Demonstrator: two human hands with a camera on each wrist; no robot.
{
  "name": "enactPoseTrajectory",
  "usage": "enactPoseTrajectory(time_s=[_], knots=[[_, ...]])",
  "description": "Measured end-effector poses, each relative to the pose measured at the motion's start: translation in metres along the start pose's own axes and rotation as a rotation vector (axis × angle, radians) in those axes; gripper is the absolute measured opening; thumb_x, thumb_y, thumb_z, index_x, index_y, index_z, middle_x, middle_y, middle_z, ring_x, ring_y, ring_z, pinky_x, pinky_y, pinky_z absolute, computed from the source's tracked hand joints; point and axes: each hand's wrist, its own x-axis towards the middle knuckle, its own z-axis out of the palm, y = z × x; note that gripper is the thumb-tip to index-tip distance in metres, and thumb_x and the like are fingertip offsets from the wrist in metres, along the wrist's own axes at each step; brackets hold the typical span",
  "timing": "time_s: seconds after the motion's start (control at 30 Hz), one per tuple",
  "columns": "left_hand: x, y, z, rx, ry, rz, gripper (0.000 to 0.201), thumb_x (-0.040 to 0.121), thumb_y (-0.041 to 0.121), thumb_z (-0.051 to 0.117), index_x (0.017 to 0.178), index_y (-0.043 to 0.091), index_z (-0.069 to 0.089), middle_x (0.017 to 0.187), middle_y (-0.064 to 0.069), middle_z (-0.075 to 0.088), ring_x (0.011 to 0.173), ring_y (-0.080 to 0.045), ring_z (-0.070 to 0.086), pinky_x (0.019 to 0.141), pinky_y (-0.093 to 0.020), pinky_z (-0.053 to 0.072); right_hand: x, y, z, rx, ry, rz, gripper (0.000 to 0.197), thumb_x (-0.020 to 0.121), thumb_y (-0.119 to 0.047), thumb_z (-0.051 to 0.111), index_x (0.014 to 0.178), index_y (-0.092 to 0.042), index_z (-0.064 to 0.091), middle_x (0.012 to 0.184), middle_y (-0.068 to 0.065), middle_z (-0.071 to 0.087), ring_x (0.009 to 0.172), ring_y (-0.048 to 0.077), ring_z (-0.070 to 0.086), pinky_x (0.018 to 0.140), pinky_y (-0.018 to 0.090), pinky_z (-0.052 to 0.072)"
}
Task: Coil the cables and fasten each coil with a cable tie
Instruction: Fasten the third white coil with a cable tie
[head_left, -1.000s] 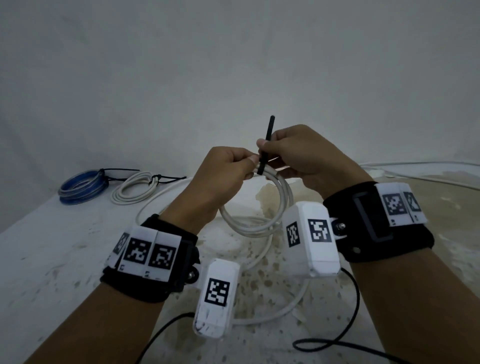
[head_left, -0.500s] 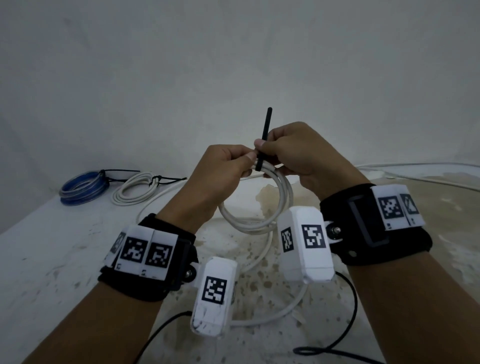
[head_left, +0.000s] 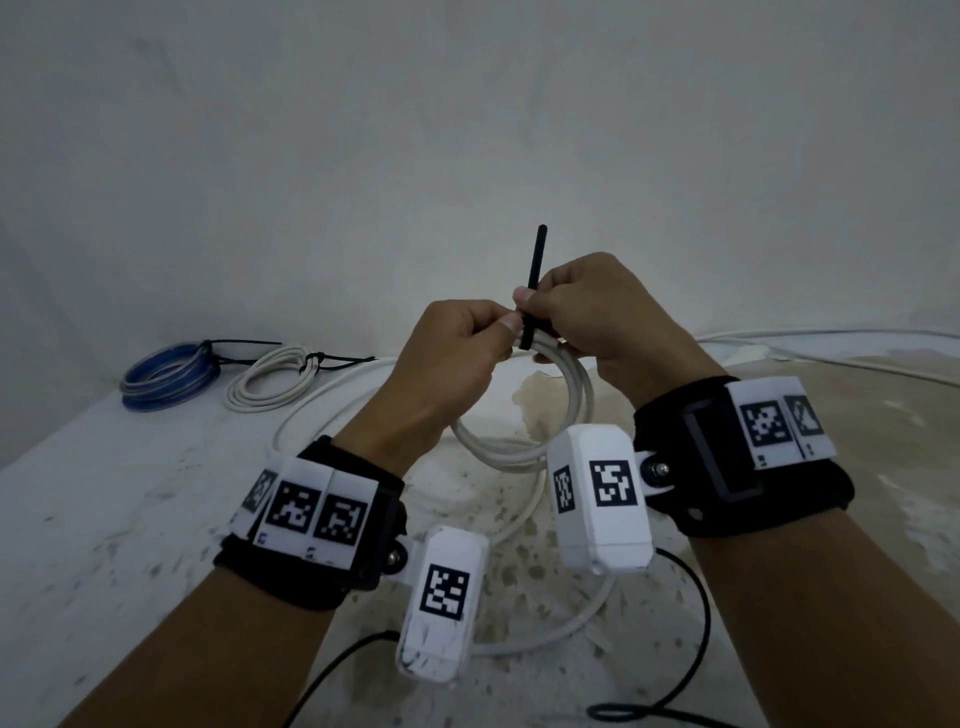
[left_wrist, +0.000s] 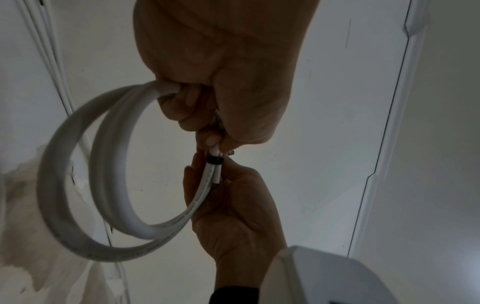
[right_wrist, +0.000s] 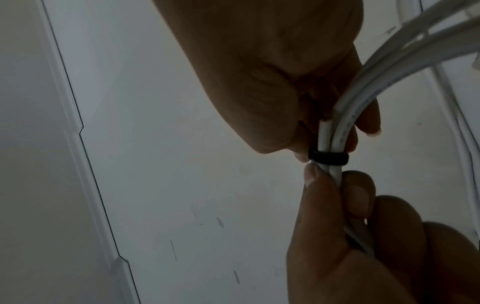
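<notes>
The white cable coil (head_left: 524, 415) hangs in the air between both hands, above the speckled table (head_left: 104, 519), and the black cable tie (head_left: 533, 280) is already wrapped around its top strands, its free tail standing upright above the coil. The left hand (head_left: 452, 358) pinches the bundled strands just left of the tie, fingers curled tight around them, while the right hand (head_left: 597, 317) grips the tie's tail between thumb and forefinger, its other fingers curled under the coil. In the wrist views the tie's band (right_wrist: 328, 158) sits snug around the paired strands (left_wrist: 213, 170), beside a cut cable end. The cable looks light but springy and smooth-jacketed, so the loops will likely try to fan open; holding right beside the tie, as the left hand does, seems the best place to keep them together. The tie looks thin, stiff and slick, so its tail probably wants a firm pinch close to the coil. Beyond the coil to the left, lying on the table, are a blue coil (head_left: 166, 374) and a smaller white coil (head_left: 270, 384), each already tied. A loose white cable (head_left: 332, 405) trails below the held coil, and a black cord (head_left: 696, 649) loops nearer the person; neither seems to block the hands.
</notes>
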Motion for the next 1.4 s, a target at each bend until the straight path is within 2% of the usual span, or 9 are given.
enactPoseTrajectory(time_s=[0.17,0.27,0.37,0.57,0.8,0.93,1.1,1.33,1.4], knots=[[0.003,0.000,-0.006,0.066,-0.015,0.017,0.028,0.100,0.021,0.050,0.092,0.003,0.071,0.050,0.013,0.048,0.044,0.000,0.037,0.047,-0.016,0.030,0.001,-0.002,-0.004,-0.054,-0.033,-0.028,0.031,0.092,-0.019,0.067,0.085,0.011,0.065,0.075,0.018,0.071,0.065,0.034,0.072,0.057,0.041,0.062],[0.002,0.000,-0.010,0.147,-0.025,0.071,0.030,0.100,0.022,0.050,0.086,0.004,0.070,0.060,-0.002,0.056,0.053,-0.008,0.044,0.054,-0.022,0.037,0.000,-0.002,-0.004,-0.072,-0.046,-0.046,0.030,0.092,-0.020,0.068,0.083,0.009,0.066,0.073,0.017,0.072,0.060,0.030,0.072,0.053,0.036,0.061],[0.001,0.002,-0.008,0.061,-0.048,-0.015,0.030,0.102,0.019,0.046,0.087,0.004,0.067,0.062,-0.001,0.059,0.052,-0.009,0.049,0.050,-0.023,0.043,-0.001,-0.001,-0.002,-0.082,-0.018,-0.067,0.029,0.091,-0.020,0.069,0.076,0.005,0.068,0.068,0.013,0.071,0.051,0.021,0.068,0.046,0.026,0.054],[0.001,0.009,-0.006,-0.133,-0.095,-0.171,0.027,0.105,0.018,0.039,0.085,0.009,0.055,0.058,0.003,0.045,0.041,-0.006,0.027,0.038,-0.019,0.021,0.001,0.001,0.001,-0.103,0.012,-0.128,0.029,0.090,-0.022,0.071,0.070,-0.001,0.068,0.068,0.013,0.071,0.055,0.028,0.071,0.060,0.045,0.061],[0.003,0.010,-0.008,-0.141,-0.040,-0.228,0.020,0.103,0.009,0.040,0.105,0.006,0.059,0.061,-0.001,0.046,0.039,-0.005,0.028,0.037,-0.017,0.022,0.004,0.002,0.006,-0.183,0.056,-0.235,0.032,0.089,-0.024,0.071,0.061,-0.010,0.062,0.065,0.006,0.068,0.062,0.025,0.070,0.065,0.045,0.060],[0.005,0.008,-0.011,-0.085,0.024,-0.259,0.019,0.102,0.013,0.044,0.111,0.006,0.059,0.066,-0.003,0.051,0.038,-0.004,0.035,0.040,-0.020,0.025,0.002,0.003,0.005,-0.096,-0.064,-0.237,0.016,0.086,-0.020,0.074,0.080,-0.005,0.071,0.073,0.011,0.072,0.066,0.025,0.072,0.067,0.037,0.060],[0.006,0.007,-0.013,-0.069,0.029,-0.273,0.018,0.102,0.014,0.046,0.115,0.007,0.055,0.066,-0.003,0.052,0.044,-0.008,0.032,0.040,-0.020,0.025,0.002,0.004,0.005,-0.172,-0.074,-0.256,0.018,0.081,-0.023,0.079,0.083,-0.006,0.073,0.077,0.008,0.073,0.076,0.025,0.071,0.078,0.045,0.059],[0.006,0.010,-0.017,-0.195,-0.015,-0.319,0.016,0.103,0.009,0.041,0.105,0.004,0.057,0.060,-0.002,0.044,0.034,-0.002,0.027,0.033,-0.014,0.021,-0.001,-0.005,0.006,-0.357,0.008,-0.439,0.013,0.077,-0.024,0.080,0.079,-0.013,0.073,0.069,-0.013,0.066,0.069,0.006,0.065,0.065,0.014,0.047],[0.005,0.011,-0.017,-0.219,-0.023,-0.330,0.016,0.102,0.008,0.041,0.102,0.004,0.057,0.059,-0.002,0.043,0.034,-0.003,0.026,0.033,-0.015,0.020,-0.002,-0.005,0.007,-0.367,0.014,-0.468,0.014,0.076,-0.024,0.081,0.077,-0.013,0.073,0.067,-0.016,0.064,0.067,0.005,0.064,0.061,0.011,0.044]])
